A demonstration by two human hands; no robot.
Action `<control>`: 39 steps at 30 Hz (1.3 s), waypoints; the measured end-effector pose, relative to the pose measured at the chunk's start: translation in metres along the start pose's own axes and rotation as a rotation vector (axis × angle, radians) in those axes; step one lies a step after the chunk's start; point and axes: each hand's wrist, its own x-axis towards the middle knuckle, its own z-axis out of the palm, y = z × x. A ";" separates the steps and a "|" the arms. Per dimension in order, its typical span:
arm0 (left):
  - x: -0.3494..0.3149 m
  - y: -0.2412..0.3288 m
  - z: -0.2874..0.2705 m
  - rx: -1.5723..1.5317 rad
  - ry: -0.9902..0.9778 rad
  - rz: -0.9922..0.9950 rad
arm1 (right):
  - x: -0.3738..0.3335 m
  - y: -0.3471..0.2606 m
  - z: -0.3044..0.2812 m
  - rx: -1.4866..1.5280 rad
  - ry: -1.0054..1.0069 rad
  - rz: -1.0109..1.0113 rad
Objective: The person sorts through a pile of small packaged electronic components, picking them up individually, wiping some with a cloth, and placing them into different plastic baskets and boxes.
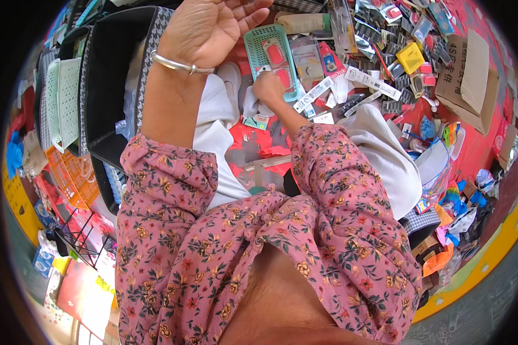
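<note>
holding left hand (pixel 204 31) loosely open at top of frame, gripping nothing visible. curling right hand (pixel 269 88) over lower end of green basket (pixel 289 53), upper centre; can't tell its hold. seemingly handling red packs (pixel 275 53) inside; next probably calling for a pinch.

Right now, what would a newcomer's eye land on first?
Probably the pink floral shirt, filling the lower middle. Next, the left hand at the top, palm showing above a silver bangle, and the right hand at the green basket's near end.
</note>
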 end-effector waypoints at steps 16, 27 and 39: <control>0.012 -0.010 0.000 0.065 -0.111 -0.140 | 0.101 0.009 0.025 -0.611 0.068 -0.577; 0.026 -0.019 0.015 0.199 -0.076 -0.206 | 0.085 -0.008 -0.146 -0.579 -0.014 -0.982; 0.032 -0.057 0.056 0.351 -0.076 -0.318 | 0.005 0.418 -0.319 -0.289 -0.023 0.591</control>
